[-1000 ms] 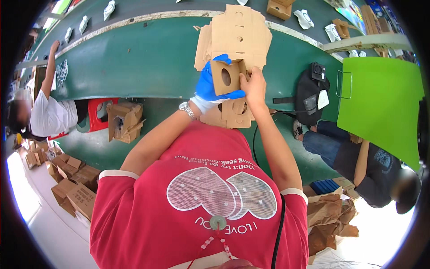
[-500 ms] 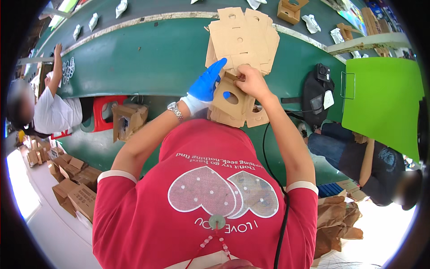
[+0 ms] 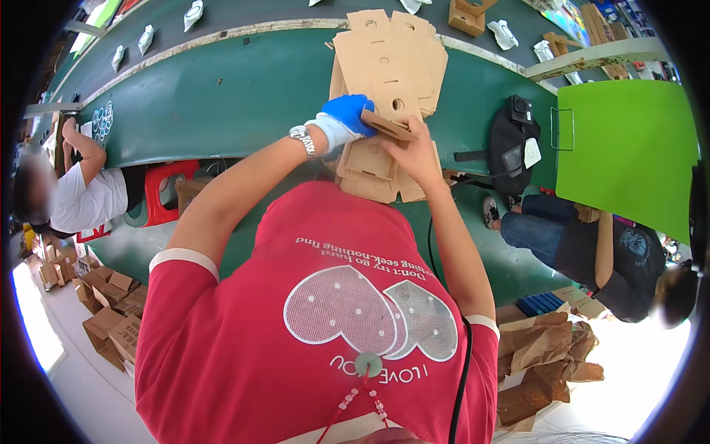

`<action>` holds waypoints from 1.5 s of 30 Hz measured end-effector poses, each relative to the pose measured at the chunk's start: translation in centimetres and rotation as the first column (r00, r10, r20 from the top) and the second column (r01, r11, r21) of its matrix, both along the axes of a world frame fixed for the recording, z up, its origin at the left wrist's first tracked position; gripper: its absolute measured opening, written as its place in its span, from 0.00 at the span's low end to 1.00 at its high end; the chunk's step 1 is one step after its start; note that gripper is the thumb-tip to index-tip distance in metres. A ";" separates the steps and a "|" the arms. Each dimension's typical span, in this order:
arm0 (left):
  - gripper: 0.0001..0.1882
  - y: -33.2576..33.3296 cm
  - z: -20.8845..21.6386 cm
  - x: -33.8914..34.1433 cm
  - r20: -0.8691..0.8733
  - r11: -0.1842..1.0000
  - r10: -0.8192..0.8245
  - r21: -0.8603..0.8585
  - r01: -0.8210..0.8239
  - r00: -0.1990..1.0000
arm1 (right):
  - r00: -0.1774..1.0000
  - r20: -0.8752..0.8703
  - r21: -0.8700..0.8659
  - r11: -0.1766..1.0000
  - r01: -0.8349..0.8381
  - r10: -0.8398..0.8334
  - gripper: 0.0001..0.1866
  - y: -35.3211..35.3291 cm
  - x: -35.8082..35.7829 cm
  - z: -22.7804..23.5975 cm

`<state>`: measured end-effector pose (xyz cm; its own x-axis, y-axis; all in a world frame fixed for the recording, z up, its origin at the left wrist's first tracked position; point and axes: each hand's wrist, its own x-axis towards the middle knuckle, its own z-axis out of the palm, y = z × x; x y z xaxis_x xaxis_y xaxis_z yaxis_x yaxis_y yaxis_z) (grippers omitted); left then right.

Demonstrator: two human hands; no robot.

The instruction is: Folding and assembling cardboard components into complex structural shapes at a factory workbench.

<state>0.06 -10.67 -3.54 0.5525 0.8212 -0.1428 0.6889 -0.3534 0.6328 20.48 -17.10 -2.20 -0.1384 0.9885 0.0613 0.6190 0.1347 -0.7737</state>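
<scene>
A folded brown cardboard box (image 3: pixel 387 126) is tilted up between my hands, its lid-like panel seen nearly edge-on. My left hand (image 3: pixel 345 118), in a blue-fingered glove with a white cuff, grips its left end. Bare fingers of my right hand (image 3: pixel 416 153) pinch its right end. Just below, a shallow tray-shaped cardboard piece (image 3: pixel 368 158) lies on other cardboard close to my shirt; whether it joins the held panel I cannot tell. Beyond my hands, a stack of flat cardboard blanks (image 3: pixel 384 55) with punched holes lies on the green table (image 3: pixel 244 96).
A black bag (image 3: pixel 510 152) with a small camera sits right of the stack, beside a bright green board (image 3: pixel 629 159). White wrapped items (image 3: pixel 503 35) and an open box (image 3: pixel 470 16) line the far belt. People sit at left and right. A black cable hangs beside my right arm.
The box panel with the round hole has tipped from facing me to nearly edge-on. My left hand has closed on its left end, and my right hand has shifted lower. The view has shifted slightly.
</scene>
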 end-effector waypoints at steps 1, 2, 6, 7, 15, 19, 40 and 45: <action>0.16 0.1 -0.3 0.3 0.028 0.996 0.035 0.084 -0.037 0.999 | 0.997 0.005 0.049 0.996 0.079 -0.079 0.12 1.0 -0.9 -0.9; 0.16 0.1 -0.6 0.5 0.059 0.983 0.071 0.164 -0.080 0.996 | 0.997 0.011 0.045 0.997 0.070 -0.070 0.12 1.1 -0.9 -1.3; 0.17 -0.3 -0.7 0.4 0.082 0.981 0.179 0.061 -0.184 0.980 | 0.997 -0.025 -0.074 0.995 0.066 -0.068 0.10 2.1 -0.8 -1.0; 0.21 -0.2 0.7 0.3 0.003 0.972 0.217 -0.096 -0.215 0.976 | 0.992 -0.086 -0.106 0.991 0.082 -0.091 0.10 2.3 -0.7 -0.5; 0.38 -2.1 3.8 -2.9 0.497 0.582 0.749 -0.810 -0.075 0.438 | 0.923 -0.269 -0.439 0.888 0.139 -0.277 0.24 6.9 -0.4 4.8; 0.30 7.4 2.8 -3.1 0.455 0.499 0.865 -0.824 -0.269 0.211 | 0.783 -0.469 -0.385 0.893 0.234 -0.408 0.33 7.1 2.2 4.3; 0.29 -5.8 1.4 -4.3 0.348 0.462 0.870 -0.822 -0.332 0.349 | 0.774 -0.226 -0.390 0.783 0.485 -0.592 0.11 -3.1 1.5 2.1; 0.25 -10.3 6.0 0.9 0.393 0.576 0.803 -0.705 -0.413 0.448 | 0.786 -0.336 -0.324 0.848 0.421 -0.519 0.12 -3.7 -5.1 5.3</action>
<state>0.93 -21.02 2.46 0.0215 0.8946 -0.4463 -0.0471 0.4468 0.8934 15.41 -20.76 3.14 0.3348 0.9165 -0.2190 0.1930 -0.2942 -0.9361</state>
